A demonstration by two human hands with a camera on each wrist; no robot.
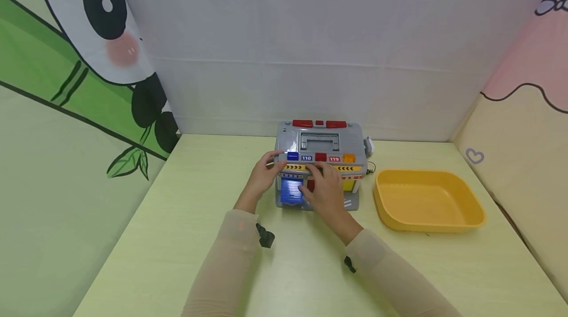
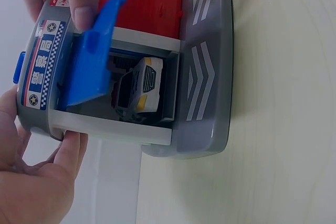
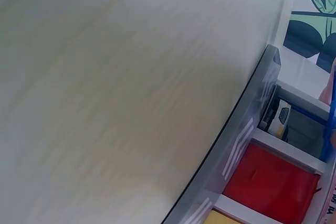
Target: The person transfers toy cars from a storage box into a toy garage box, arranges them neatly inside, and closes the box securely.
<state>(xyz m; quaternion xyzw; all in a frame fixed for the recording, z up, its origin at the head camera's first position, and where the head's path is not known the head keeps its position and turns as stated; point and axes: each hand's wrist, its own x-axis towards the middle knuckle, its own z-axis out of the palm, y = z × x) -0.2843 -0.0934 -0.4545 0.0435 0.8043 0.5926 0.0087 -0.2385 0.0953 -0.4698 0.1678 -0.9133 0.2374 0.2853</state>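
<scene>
A grey toy garage point(image 1: 319, 134) with coloured roof buttons stands toward the back of the table. At its left corner my left hand point(image 1: 262, 176) grips the roof edge and side. My right hand point(image 1: 327, 191) lays its fingers over the front roof edge, while its thumb touches the blue door point(image 2: 92, 64) near its right edge. That door is swung partly outward. Behind it a small white toy car point(image 2: 144, 85) sits inside the left bay, nose toward the opening. Beside this bay, the red door point(image 3: 270, 182) is down.
To the right of the garage lies a yellow tray point(image 1: 428, 173). A coiled cord point(image 1: 371, 168) hangs at the garage's right side, below a grey-white piece point(image 1: 369, 146). A white cloth backdrop point(image 1: 310, 60) rises behind the table.
</scene>
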